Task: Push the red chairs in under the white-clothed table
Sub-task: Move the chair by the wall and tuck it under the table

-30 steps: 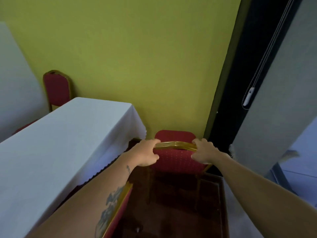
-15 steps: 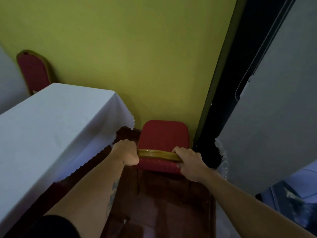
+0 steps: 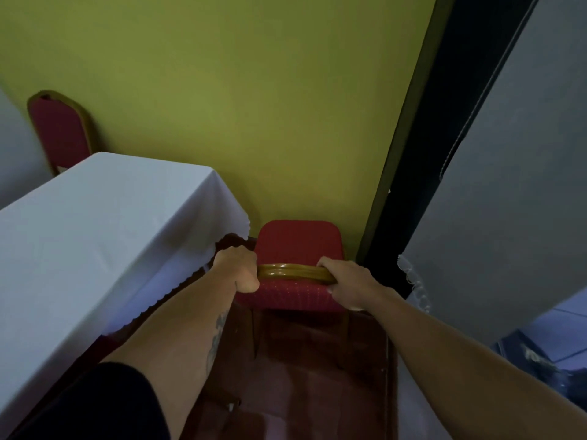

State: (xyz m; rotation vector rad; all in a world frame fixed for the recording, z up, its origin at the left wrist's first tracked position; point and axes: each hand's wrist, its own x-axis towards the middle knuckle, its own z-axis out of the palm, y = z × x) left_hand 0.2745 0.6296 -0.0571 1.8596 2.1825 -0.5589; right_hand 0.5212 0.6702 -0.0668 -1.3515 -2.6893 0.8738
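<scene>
A red chair with a gold frame stands in front of me, its seat facing the green wall, just right of the white-clothed table. My left hand grips the left end of the gold top rail of its backrest. My right hand grips the right end of the same rail. A second red chair stands at the table's far side against the wall, only its backrest showing.
A green wall closes the space right behind the chair. A dark doorframe and a second white-clothed table hem in the right side. Dark red-brown floor lies beneath me.
The chair has moved away from me toward the green wall, both hands staying on the top rail. My view has tilted down, and the seat now shows beyond the backrest.
</scene>
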